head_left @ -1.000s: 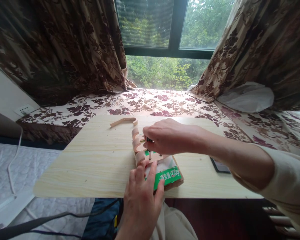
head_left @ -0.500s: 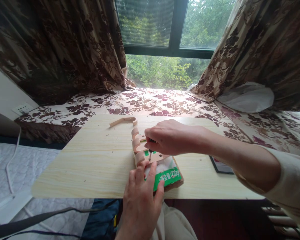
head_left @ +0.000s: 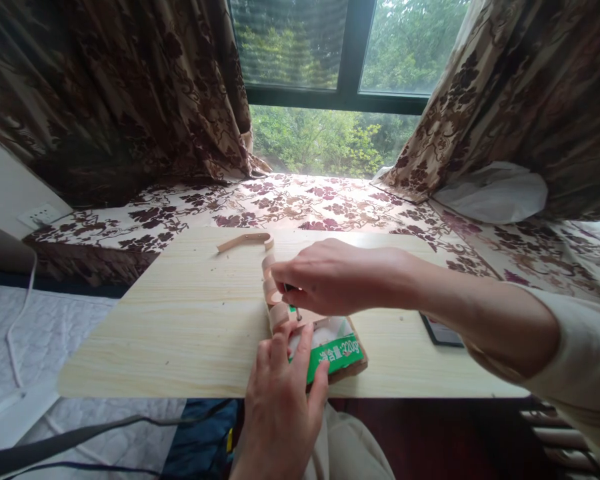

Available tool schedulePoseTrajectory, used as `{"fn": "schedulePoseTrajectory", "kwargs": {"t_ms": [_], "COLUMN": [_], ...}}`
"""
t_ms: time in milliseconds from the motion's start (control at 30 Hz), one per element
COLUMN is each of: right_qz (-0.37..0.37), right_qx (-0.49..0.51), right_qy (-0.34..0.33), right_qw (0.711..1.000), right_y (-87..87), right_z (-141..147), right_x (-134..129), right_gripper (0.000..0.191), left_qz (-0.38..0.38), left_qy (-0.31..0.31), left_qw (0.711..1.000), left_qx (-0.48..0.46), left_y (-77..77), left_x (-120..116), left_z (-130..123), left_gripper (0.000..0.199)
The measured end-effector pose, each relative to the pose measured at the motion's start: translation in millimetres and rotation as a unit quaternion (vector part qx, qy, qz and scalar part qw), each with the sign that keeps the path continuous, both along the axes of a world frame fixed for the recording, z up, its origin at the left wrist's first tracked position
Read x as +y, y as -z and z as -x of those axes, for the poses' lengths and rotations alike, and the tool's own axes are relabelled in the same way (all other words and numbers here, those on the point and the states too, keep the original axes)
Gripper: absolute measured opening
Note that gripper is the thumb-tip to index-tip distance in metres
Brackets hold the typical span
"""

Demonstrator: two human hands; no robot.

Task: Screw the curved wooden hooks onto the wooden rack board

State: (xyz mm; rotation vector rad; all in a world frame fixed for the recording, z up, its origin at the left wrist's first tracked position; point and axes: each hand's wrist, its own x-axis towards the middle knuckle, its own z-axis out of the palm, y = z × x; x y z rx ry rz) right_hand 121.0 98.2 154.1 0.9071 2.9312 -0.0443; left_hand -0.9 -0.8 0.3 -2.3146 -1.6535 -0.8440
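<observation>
My right hand (head_left: 325, 277) is closed round a dark-handled screwdriver (head_left: 291, 288), whose thin shaft points down at a light wooden piece (head_left: 307, 319). That piece lies on a green and white box (head_left: 337, 353) with printed characters. Curved wooden parts (head_left: 279, 313) stand in a row along its left side. My left hand (head_left: 285, 393) rests on the near left of the box, fingers spread, fingertips against the near edge of the wooden piece. My right hand hides much of the wooden piece and most of the screwdriver.
A bent wooden strip (head_left: 245, 240) lies at the far side of the pale table (head_left: 180, 333). A dark flat object (head_left: 440, 332) is partly under my right forearm. Beyond are a floral-covered ledge (head_left: 310, 200) and a white plastic bag (head_left: 495, 193).
My right hand has shifted slightly left and turned, now covering more of the screwdriver and the wooden piece. My left hand and the box have stayed in place.
</observation>
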Motion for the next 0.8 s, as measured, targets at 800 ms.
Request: {"fn": "schedulePoseTrajectory", "kwargs": {"t_ms": [800], "right_qz": [-0.023], "right_qx": [0.005], "right_qy": [0.042], "right_qw": [0.999], "right_y": [-1.9], "right_z": [-6], "right_x": [3], "right_gripper": [0.029], "left_qz": [-0.012], "left_qy": [0.002], "left_qw": [1.000], "left_qx": [0.010], "left_y": [0.3], "left_x": [-1], "left_z": [0], "left_gripper": [0.040]}}
